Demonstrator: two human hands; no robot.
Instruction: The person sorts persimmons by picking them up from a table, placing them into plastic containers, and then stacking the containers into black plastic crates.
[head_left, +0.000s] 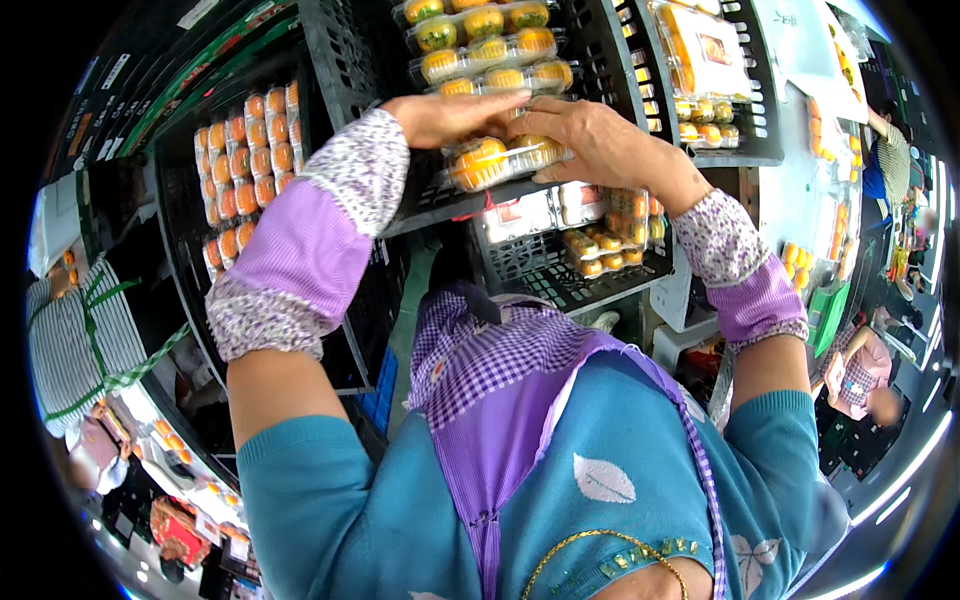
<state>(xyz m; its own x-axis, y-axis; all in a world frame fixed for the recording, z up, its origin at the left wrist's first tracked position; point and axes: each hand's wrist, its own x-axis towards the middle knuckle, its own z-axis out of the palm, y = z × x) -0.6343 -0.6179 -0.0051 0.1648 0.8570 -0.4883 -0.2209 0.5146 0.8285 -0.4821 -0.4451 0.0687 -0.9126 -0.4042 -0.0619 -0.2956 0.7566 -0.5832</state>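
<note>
At the top centre, a black plastic crate (442, 208) holds rows of clear plastic clamshell packs (487, 51) of orange fruit. Over the nearest pack (480, 166) are both of my hands. My left hand (450, 118) lies flat, its fingers stretched across the row behind that pack. My right hand (592, 139) curves over the pack's right half, fingers on its lid and thumb at its near side. The two hands meet at the fingertips. Whether my left palm touches the pack is hidden.
Stacked fruit packs (259, 150) fill a crate on the left. A lower crate (555, 289) holds more packs, and another crate (739, 159) stands at the upper right. Beyond is a white table (780, 202) with packs and a green box (831, 319). Several people are at both sides.
</note>
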